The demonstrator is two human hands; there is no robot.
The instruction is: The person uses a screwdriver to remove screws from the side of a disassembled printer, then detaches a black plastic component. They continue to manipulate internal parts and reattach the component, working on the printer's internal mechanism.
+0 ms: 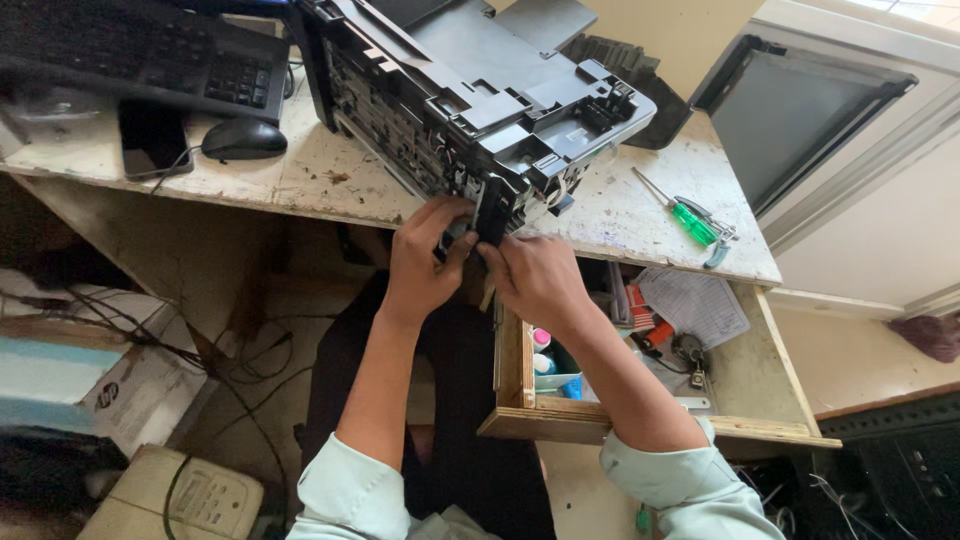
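Printer chassis: tilted on bench.
Left hand: closed on chassis's near corner.
Right hand: pinched onto same corner.

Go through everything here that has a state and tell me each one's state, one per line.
Printer: casing off, tilted on the desk edge.
Left hand: gripping a dark part at the printer's near corner.
Right hand: pinching the same corner.
Drawer: pulled open, holding papers and small items.
Screwdriver: lying flat on the desk, unheld.
Phone: screen dark.
Mouse: resting untouched.
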